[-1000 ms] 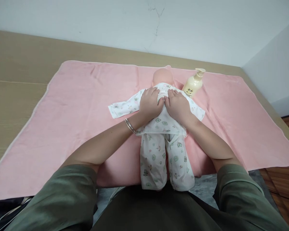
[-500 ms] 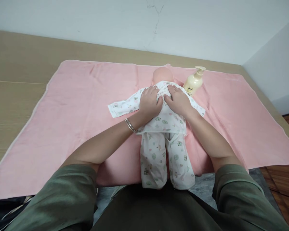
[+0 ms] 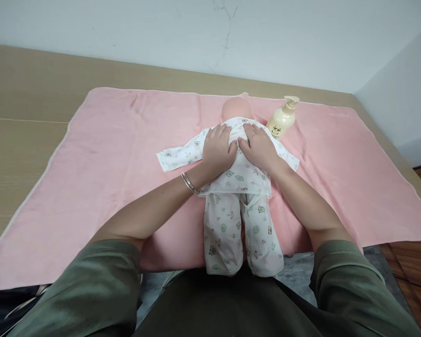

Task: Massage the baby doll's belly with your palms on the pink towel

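Observation:
A baby doll (image 3: pixel 237 108) lies on a pink towel (image 3: pixel 133 140), its bald head pointing away from me and its legs toward me. It wears a white printed top (image 3: pixel 243 180) and matching trousers (image 3: pixel 224 234). My left hand (image 3: pixel 218 149) rests flat on the left side of the doll's upper back, fingers stretched out. On the right side of the back lies my right hand (image 3: pixel 258 146), also flat with fingers extended. The two thumbs point at each other, slightly apart. Both hands press on the cloth without gripping it.
A cream pump bottle (image 3: pixel 282 119) stands on the towel just right of the doll's head. Under the towel is a wooden table (image 3: pixel 31 84), with a cracked white wall (image 3: pixel 161 32) behind it. The towel hangs over the near edge.

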Action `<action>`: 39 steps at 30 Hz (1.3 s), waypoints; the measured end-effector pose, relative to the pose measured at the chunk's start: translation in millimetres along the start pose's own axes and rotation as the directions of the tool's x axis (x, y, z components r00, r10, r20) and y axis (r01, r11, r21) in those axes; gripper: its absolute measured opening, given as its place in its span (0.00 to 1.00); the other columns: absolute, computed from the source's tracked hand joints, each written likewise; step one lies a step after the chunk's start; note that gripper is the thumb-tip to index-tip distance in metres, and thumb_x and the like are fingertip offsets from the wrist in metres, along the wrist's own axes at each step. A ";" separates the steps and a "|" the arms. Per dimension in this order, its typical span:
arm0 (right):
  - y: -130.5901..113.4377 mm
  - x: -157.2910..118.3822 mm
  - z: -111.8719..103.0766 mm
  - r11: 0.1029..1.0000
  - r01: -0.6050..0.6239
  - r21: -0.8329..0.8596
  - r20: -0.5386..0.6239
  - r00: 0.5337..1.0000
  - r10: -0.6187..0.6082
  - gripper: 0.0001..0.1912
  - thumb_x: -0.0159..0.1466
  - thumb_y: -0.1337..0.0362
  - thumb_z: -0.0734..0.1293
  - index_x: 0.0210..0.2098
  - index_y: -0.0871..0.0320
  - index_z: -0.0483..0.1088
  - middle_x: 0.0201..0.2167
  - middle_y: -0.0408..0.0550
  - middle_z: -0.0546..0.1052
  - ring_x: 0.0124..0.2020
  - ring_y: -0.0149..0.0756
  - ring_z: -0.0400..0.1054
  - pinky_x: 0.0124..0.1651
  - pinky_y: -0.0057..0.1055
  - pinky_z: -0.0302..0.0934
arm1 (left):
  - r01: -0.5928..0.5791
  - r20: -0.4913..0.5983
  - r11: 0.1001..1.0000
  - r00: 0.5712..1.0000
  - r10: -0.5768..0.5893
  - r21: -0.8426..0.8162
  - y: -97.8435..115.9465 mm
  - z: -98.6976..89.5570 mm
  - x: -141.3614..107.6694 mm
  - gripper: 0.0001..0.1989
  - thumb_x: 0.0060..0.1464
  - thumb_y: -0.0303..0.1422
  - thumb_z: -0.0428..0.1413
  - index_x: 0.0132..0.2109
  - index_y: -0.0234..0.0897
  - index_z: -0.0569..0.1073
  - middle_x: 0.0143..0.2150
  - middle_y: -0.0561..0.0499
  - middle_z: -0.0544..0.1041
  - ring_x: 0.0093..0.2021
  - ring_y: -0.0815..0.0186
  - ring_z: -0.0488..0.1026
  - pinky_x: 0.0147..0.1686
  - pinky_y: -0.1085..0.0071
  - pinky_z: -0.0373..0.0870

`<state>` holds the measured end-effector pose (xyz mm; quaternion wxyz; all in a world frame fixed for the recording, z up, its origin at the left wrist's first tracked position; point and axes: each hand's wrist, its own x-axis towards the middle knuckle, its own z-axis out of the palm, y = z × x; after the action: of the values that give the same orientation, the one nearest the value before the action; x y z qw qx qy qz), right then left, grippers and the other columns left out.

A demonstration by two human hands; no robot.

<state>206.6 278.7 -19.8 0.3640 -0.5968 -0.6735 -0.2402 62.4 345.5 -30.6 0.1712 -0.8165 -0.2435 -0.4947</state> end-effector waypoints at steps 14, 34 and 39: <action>-15.5 -11.8 -9.6 0.998 -0.052 -0.029 -0.001 0.999 0.052 0.26 0.70 0.60 0.53 0.61 0.72 0.63 0.61 0.65 0.67 0.66 0.54 0.58 0.66 0.49 0.56 | -0.044 0.017 0.998 0.999 0.043 0.048 0.2 -4.0 -0.8 0.21 0.63 0.37 0.43 0.57 0.33 0.69 0.60 0.37 0.72 0.64 0.49 0.65 0.65 0.48 0.59; -4.9 -3.8 -5.4 0.998 -0.053 0.044 0.034 0.998 0.051 0.30 0.70 0.59 0.53 0.66 0.73 0.55 0.67 0.62 0.59 0.70 0.51 0.50 0.71 0.49 0.46 | 0.028 0.063 0.998 0.998 -0.031 0.053 0.3 -1.6 1.3 0.26 0.61 0.37 0.46 0.62 0.27 0.64 0.64 0.34 0.67 0.67 0.46 0.60 0.68 0.47 0.52; -2.7 -2.4 2.3 0.998 -0.056 0.042 0.018 0.998 0.055 0.32 0.69 0.59 0.51 0.67 0.74 0.53 0.68 0.62 0.57 0.71 0.53 0.48 0.72 0.52 0.43 | 0.011 0.040 0.999 0.999 -0.013 0.035 -2.3 0.3 0.6 0.25 0.61 0.38 0.46 0.61 0.30 0.65 0.64 0.36 0.68 0.67 0.47 0.61 0.67 0.46 0.54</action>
<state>203.5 278.5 -22.7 0.3774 -0.6093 -0.6648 -0.2105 61.5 347.7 -30.1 0.1776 -0.8218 -0.2605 -0.4747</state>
